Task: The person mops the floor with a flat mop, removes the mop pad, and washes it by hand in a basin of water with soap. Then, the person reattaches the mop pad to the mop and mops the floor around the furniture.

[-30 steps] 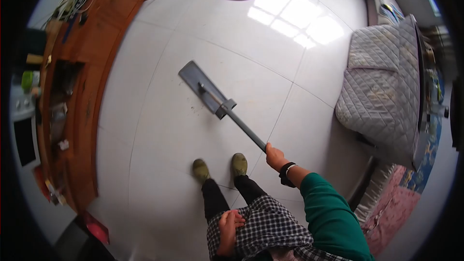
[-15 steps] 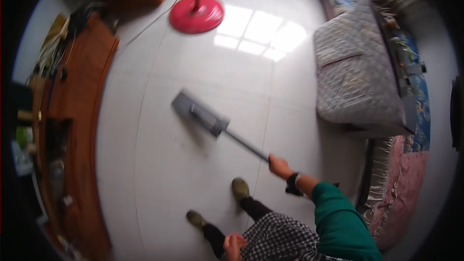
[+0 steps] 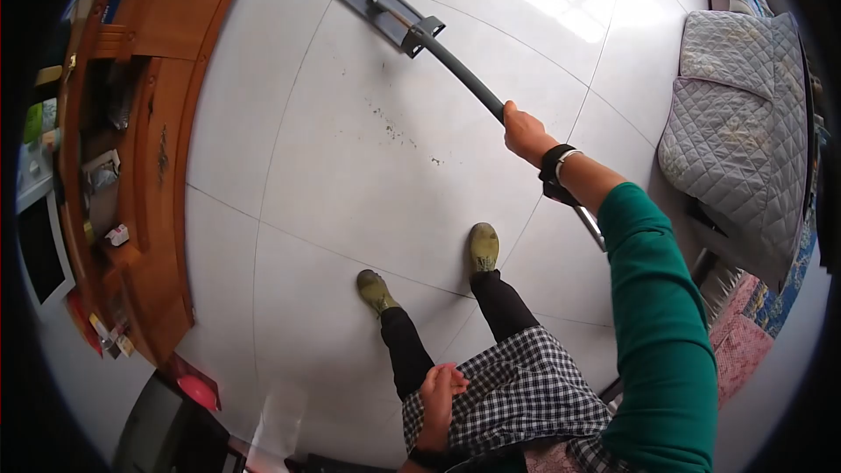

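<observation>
My right hand [image 3: 528,134] is closed around the dark handle [image 3: 469,79] of a flat mop, with the arm stretched forward. The mop's grey rectangular head [image 3: 372,2] lies at the upper middle of the view, on or just above the floor. Behind the wrist, the shiny end of the handle shows. Small dark crumbs [image 3: 394,129] are scattered on the tiles between the mop head and my shoes. My left hand [image 3: 438,394] hangs in front of the checked apron [image 3: 517,385], fingers loosely curled, nothing visible in them.
A brown wooden cabinet [image 3: 162,166] runs along the left. At right stands something under a grey quilted cover [image 3: 731,123], with pink fabric [image 3: 740,346] below it. My green shoes [image 3: 484,247] stand on pale tiles [image 3: 350,210]. A dark screen-like box [image 3: 162,429] is at lower left.
The mop head has moved farther forward from my feet, with my right hand still on its handle. The view has shifted; the red round base is out of sight and the crumbs show clearly.
</observation>
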Available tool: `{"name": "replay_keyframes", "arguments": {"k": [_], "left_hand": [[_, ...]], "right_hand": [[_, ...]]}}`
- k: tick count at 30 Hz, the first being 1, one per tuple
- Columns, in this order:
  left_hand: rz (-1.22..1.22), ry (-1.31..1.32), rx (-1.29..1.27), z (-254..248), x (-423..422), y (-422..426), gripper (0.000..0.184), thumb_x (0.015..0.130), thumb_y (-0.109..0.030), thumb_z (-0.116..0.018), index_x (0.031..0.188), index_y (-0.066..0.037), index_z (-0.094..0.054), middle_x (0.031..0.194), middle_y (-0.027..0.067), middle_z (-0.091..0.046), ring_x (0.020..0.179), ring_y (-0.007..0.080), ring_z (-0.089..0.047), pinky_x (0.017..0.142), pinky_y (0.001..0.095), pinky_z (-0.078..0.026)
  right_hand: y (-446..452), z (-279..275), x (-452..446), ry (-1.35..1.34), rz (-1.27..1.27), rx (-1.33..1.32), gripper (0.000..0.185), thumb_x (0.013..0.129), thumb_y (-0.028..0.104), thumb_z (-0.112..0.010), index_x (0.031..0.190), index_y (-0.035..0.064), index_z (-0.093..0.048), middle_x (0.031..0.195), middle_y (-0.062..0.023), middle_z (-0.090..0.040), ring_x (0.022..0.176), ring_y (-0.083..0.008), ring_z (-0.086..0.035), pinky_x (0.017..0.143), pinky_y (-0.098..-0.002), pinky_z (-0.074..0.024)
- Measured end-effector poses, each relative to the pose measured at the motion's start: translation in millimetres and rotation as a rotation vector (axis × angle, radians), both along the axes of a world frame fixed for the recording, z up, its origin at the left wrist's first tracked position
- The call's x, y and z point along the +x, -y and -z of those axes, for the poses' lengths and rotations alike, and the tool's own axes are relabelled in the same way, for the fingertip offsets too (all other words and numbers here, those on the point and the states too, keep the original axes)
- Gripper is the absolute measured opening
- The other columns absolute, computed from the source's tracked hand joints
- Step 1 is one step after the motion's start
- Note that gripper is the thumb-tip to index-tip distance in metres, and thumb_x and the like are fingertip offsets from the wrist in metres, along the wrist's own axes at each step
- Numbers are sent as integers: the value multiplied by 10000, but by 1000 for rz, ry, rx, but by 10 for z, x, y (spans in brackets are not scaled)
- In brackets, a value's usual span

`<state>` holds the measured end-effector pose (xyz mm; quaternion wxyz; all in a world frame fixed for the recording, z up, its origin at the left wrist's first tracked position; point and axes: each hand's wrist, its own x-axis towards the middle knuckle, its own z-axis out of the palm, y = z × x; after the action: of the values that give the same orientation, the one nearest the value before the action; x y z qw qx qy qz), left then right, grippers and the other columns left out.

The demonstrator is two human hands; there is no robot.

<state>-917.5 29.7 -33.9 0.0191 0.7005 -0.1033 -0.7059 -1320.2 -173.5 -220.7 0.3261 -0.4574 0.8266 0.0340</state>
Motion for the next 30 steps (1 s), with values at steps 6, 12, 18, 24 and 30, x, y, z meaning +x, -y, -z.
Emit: {"name": "replay_keyframes", "arguments": {"k": [6, 12, 18, 24, 30], "left_hand": [[26, -63, 13, -11, -224, 1, 235, 911, -185, -427, 973, 20, -524, 784, 77, -584, 648, 147, -600, 566, 238, -494], [46, 5, -69, -58, -204, 144, 244, 903, -208, -439, 962, 16, -514, 753, 76, -569, 627, 163, -598, 529, 265, -503], [146, 35, -126, -186, -187, 243, 236, 909, -196, -416, 982, 13, -500, 747, 84, -560, 621, 164, -589, 519, 259, -499], [209, -3, -126, -198, -380, 219, 232, 909, -197, -413, 974, 5, -505, 743, 75, -558, 614, 156, -582, 532, 255, -490], [299, -18, -46, -141, -460, 73, 231, 909, -179, -416, 981, 19, -510, 761, 78, -564, 621, 143, -583, 539, 243, -494]], "right_hand": [[-418, -162, 49, 65, -205, 104, 158, 773, -30, -427, 923, -4, -387, 735, -210, -587, 713, -372, -593, 616, -432, -465], [-1370, -318, 77, 108, -269, 122, 83, 819, 38, -397, 898, 14, -408, 714, -181, -585, 679, -351, -594, 587, -431, -470], [-2477, -828, -102, 141, -172, 222, 75, 784, 15, -420, 859, 17, -420, 671, -182, -568, 654, -364, -578, 551, -441, -450], [-3841, -1440, -39, 49, 113, 104, 159, 726, 21, -501, 872, 31, -440, 742, -195, -569, 713, -400, -549, 618, -474, -427], [-4622, -1205, 145, -177, 586, 121, 328, 683, 54, -610, 940, 47, -407, 780, -217, -560, 774, -412, -545, 652, -480, -432]]}}
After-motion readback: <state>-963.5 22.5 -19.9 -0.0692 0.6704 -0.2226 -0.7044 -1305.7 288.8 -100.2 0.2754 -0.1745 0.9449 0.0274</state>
